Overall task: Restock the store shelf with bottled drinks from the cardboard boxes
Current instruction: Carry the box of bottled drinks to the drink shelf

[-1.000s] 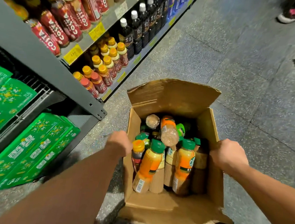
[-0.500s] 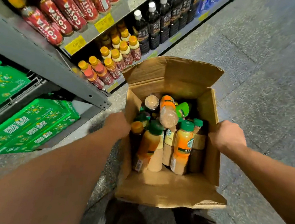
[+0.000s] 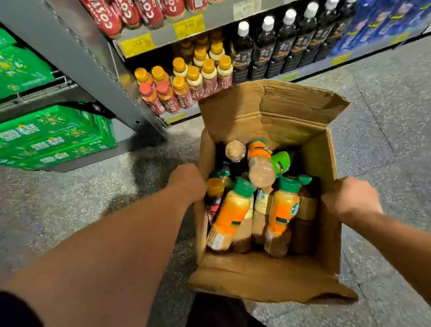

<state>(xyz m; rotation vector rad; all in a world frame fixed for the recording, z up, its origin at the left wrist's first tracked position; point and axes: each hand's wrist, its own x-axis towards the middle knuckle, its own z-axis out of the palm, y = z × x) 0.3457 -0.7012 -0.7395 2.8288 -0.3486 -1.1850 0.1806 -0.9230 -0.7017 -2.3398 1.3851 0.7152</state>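
An open cardboard box (image 3: 271, 277) hangs above the floor between my two hands. My left hand (image 3: 188, 180) grips its left wall and my right hand (image 3: 350, 199) grips its right wall. Inside stand several bottles: orange juice bottles with green caps (image 3: 282, 214), brown drink bottles, and one bottle lying across the top (image 3: 261, 166). The store shelf (image 3: 154, 32) runs along the upper left, holding red Costa bottles (image 3: 119, 7), small orange-capped bottles (image 3: 191, 82) and dark white-capped bottles (image 3: 285, 39).
Green drink cartons (image 3: 40, 138) are stacked on the low shelf at the left. Blue bottles (image 3: 372, 22) fill the far right of the shelf. Grey speckled floor (image 3: 401, 125) spreads to the right. My dark trouser leg (image 3: 230, 326) shows below the box.
The box has come closer to the shelf, with the view turning toward the orange-capped and dark bottles. Both hands keep the same grip on the box walls.
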